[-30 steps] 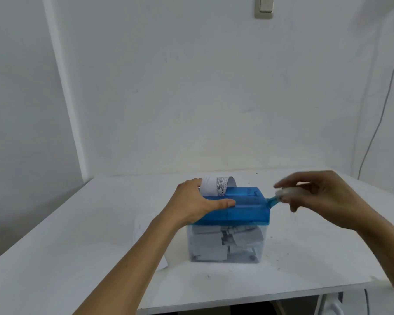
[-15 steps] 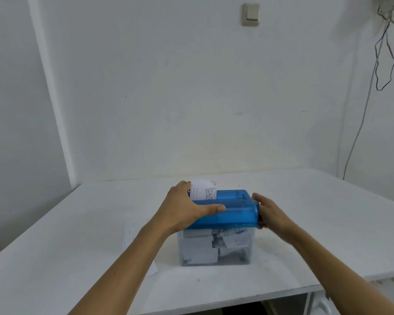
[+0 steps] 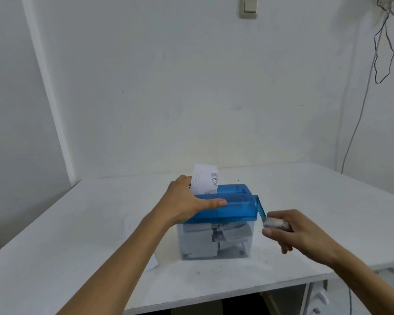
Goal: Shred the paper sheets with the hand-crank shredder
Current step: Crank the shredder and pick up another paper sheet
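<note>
**Both hands are working on the shredder near the centre of the frame**

You are holding down the blue translucent plastic shredder head (image 3: pixel 234 204) with your left hand (image 3: pixel 182 205). The palm is lying over its left end, the thumb is stretching along the front face and the other fingers are going over the back edge, so the hand is clasping the head. The head is sitting on a clear rectangular plastic bin (image 3: pixel 246 244), a little below the centre of the frame, and the bin is standing on the white flat table (image 3: pixel 316 201). Inside the bin, grey and white paper pieces (image 3: pixel 200 242) are lying in a loose heap.

A white printed paper sheet (image 3: pixel 205 181) is standing upright out of the slot at the top left of the head, just beside your left fingers. I cannot tell if they are touching it.

Your right hand (image 3: pixel 298 233) is reaching in from the lower right. Its thumb and fingers are curling round the pale cylindrical crank knob (image 3: pixel 273 223), which is looking blurred. The blue plastic crank arm (image 3: pixel 260 206) is pointing down and slightly right from the right side of the head, with the knob at its lower end.

Another white flat paper sheet (image 3: pixel 134 233) is lying on the table left of the bin, partly behind your left forearm. At the top of the frame a beige wall switch (image 3: pixel 248 6) is showing, and a thin dark cable (image 3: pixel 375 64) is hanging in the upper right corner.
</note>
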{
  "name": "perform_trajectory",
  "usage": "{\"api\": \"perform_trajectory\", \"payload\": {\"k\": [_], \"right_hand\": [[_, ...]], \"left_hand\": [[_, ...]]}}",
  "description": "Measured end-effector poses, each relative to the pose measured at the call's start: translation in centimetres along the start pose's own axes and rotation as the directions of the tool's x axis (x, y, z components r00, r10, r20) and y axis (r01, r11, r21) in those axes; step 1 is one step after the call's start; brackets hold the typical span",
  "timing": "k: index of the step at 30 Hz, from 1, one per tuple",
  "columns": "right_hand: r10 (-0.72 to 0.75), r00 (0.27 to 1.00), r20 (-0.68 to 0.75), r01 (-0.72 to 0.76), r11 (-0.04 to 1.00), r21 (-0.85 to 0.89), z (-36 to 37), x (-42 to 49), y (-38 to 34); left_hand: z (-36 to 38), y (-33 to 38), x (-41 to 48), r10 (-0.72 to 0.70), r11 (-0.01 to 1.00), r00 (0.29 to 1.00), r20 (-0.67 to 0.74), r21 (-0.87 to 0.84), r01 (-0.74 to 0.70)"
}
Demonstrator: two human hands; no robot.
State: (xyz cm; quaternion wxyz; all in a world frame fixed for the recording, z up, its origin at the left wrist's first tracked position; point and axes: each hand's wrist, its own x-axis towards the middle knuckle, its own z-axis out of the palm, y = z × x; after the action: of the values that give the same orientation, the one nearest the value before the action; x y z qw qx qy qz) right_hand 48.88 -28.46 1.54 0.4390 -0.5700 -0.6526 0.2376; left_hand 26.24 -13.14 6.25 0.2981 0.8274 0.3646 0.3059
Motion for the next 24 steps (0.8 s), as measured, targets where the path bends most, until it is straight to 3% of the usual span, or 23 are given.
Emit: {"api": "perform_trajectory", "payload": {"k": [4,9,13,20,24], "right_hand": [[-0.113,0.987,-0.11,0.097,0.985,-0.141,-2.3,2.8,-3.1],[-0.065,0.945,-0.322,0.051,0.997,-0.053,-3.3,8.7,-2.1],[-0.006,0.912,-0.41,-0.002,1.0,-0.018,-1.7,11.1,0.3],[0.266,0.92,-0.287,-0.292,0.955,-0.052,2.8,9.1,5.4],[0.302,0.912,-0.278,-0.317,0.948,-0.011,4.1,4.8,5.3]], "left_hand": [[-0.3,-0.3,0.0,0.011,1.0,1.0,0.01,-0.013,-0.011],[-0.3,-0.4,0.1,0.015,0.998,1.0,0.009,-0.055,-0.014],[-0.1,-0.5,0.0,-0.011,0.998,1.0,0.018,-0.061,0.012],[0.1,-0.2,-0.2,-0.003,0.999,1.0,-0.021,-0.041,0.002],[0.3,-0.3,0.1,-0.012,1.0,0.999,-0.04,-0.003,0.012]]}}
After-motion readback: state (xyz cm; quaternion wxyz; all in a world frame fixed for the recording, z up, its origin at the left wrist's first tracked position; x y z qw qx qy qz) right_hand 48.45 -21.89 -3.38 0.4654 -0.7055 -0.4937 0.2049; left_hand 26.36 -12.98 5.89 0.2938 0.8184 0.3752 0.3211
